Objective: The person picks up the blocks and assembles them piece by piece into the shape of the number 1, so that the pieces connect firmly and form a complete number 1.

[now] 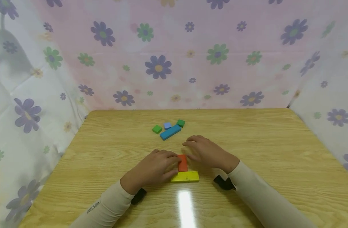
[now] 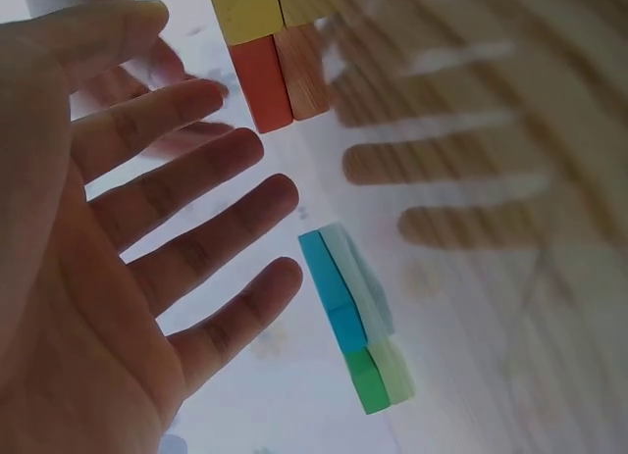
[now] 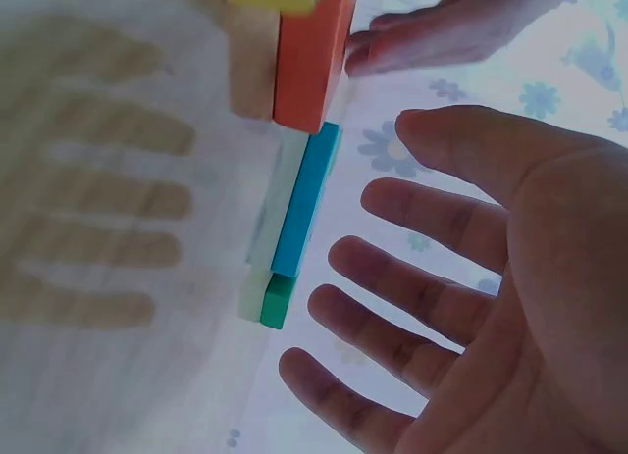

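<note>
My left hand (image 1: pixel 155 167) hovers at the left of a red block (image 1: pixel 183 165), its fingertips overlapping that block in the head view. A yellow bar (image 1: pixel 188 177) lies crosswise against the red block's near end. To the right, my right hand (image 1: pixel 209 153) is held over the table with nothing in it. Both wrist views show spread, fairly straight fingers: the left hand (image 2: pixel 147 228) has its fingertips close to the red block (image 2: pixel 263 81), and the right hand (image 3: pixel 471 277) is apart from the red block (image 3: pixel 309 67).
Farther back on the wooden table (image 1: pixel 248 136) lies a blue bar (image 1: pixel 170 132). Around it are a light green block (image 1: pixel 157 129), a pale blue block (image 1: pixel 167 125) and a dark green block (image 1: pixel 180 123). Flowered cloth (image 1: pixel 191 69) hangs behind and at both sides.
</note>
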Available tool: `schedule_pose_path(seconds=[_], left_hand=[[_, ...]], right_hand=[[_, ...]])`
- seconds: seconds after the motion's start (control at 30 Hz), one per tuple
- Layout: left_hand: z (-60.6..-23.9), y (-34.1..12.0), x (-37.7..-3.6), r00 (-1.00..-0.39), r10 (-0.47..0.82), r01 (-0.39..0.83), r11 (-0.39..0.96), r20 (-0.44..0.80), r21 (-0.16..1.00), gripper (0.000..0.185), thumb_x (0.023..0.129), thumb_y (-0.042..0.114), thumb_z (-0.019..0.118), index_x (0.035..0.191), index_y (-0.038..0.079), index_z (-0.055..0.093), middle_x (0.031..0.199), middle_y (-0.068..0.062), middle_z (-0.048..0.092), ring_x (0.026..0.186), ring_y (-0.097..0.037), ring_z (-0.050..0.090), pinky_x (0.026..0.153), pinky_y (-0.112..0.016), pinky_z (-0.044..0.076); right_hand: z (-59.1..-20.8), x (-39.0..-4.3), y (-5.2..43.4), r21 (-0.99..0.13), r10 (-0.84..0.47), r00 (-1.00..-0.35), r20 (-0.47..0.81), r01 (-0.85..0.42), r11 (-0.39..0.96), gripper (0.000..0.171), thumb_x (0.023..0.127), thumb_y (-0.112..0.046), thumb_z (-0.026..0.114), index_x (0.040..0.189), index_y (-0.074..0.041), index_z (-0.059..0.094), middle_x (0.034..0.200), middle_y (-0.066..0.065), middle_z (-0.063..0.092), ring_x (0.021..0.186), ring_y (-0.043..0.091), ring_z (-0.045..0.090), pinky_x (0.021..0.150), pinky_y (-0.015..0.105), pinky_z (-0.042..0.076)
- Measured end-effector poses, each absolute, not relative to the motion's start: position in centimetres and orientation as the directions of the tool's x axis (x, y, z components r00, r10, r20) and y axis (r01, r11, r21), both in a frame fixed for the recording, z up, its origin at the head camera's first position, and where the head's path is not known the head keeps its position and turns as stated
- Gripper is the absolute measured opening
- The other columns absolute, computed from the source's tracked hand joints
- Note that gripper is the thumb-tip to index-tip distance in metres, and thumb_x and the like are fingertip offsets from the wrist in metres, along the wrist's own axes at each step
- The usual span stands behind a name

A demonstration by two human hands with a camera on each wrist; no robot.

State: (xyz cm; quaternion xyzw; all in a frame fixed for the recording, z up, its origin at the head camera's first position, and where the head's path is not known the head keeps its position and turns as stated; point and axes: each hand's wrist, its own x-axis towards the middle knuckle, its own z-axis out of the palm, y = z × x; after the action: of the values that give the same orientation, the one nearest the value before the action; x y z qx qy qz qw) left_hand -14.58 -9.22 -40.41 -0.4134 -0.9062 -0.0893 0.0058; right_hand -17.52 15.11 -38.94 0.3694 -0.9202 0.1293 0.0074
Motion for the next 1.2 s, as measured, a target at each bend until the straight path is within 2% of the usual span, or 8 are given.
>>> schedule_pose_path(seconds=[0.23,0.57,0.87,1.07,1.2], left_hand=[[-40.3,-9.5,-14.8,-0.671,0.741,0.738,0.661,0.042,0.135,0.046,0.099,0.047,0.057,0.137,0.021,0.062,0.129,0.001,0.067,0.121,-0.021,0.063,0.101,-0.046,0.049],[-40.5,-9.5,-15.1,-0.658,0.753,0.748,0.648,0.032,0.144,0.04,0.099,0.044,0.06,0.133,0.024,0.064,0.126,0.005,0.068,0.116,-0.016,0.065,0.097,-0.044,0.05],[-40.6,-9.5,-14.9,-0.654,0.755,0.754,0.643,0.053,0.135,0.036,0.099,0.04,0.058,0.13,0.024,0.067,0.122,0.006,0.07,0.114,-0.015,0.066,0.094,-0.043,0.051],[-40.5,-9.6,-14.9,-0.66,0.751,0.747,0.651,0.034,0.137,0.037,0.098,0.041,0.059,0.131,0.025,0.067,0.122,0.006,0.07,0.115,-0.015,0.065,0.095,-0.043,0.051],[-40.5,-9.6,-14.9,-0.66,0.75,0.746,0.65,0.031,0.144,0.038,0.098,0.041,0.059,0.131,0.024,0.067,0.122,0.006,0.07,0.116,-0.015,0.065,0.095,-0.044,0.051]], right_hand=[[-39.0,-20.1,13.5,-0.28,-0.659,-0.751,0.041,-0.642,0.714,0.045,0.1,-0.026,0.062,0.14,-0.007,0.057,0.14,0.016,0.056,0.127,0.033,0.056,0.103,0.047,0.049],[-39.2,-22.9,11.6,-0.315,-0.67,-0.741,-0.036,-0.628,0.711,0.053,0.102,-0.027,0.058,0.148,-0.003,0.047,0.153,0.019,0.044,0.14,0.039,0.044,0.111,0.053,0.041],[-39.6,-23.7,11.4,-0.291,-0.684,-0.725,-0.088,-0.638,0.713,0.057,0.103,-0.027,0.057,0.152,-0.003,0.041,0.161,0.018,0.031,0.146,0.043,0.033,0.113,0.057,0.037],[-39.8,-24.0,11.4,-0.29,-0.674,-0.729,-0.123,-0.623,0.727,0.059,0.103,-0.027,0.057,0.154,-0.006,0.038,0.164,0.016,0.027,0.148,0.042,0.03,0.115,0.058,0.035],[-40.0,-23.9,11.4,-0.285,-0.67,-0.733,-0.122,-0.62,0.731,0.058,0.102,-0.026,0.057,0.154,-0.007,0.038,0.163,0.018,0.029,0.146,0.044,0.033,0.113,0.059,0.037]])
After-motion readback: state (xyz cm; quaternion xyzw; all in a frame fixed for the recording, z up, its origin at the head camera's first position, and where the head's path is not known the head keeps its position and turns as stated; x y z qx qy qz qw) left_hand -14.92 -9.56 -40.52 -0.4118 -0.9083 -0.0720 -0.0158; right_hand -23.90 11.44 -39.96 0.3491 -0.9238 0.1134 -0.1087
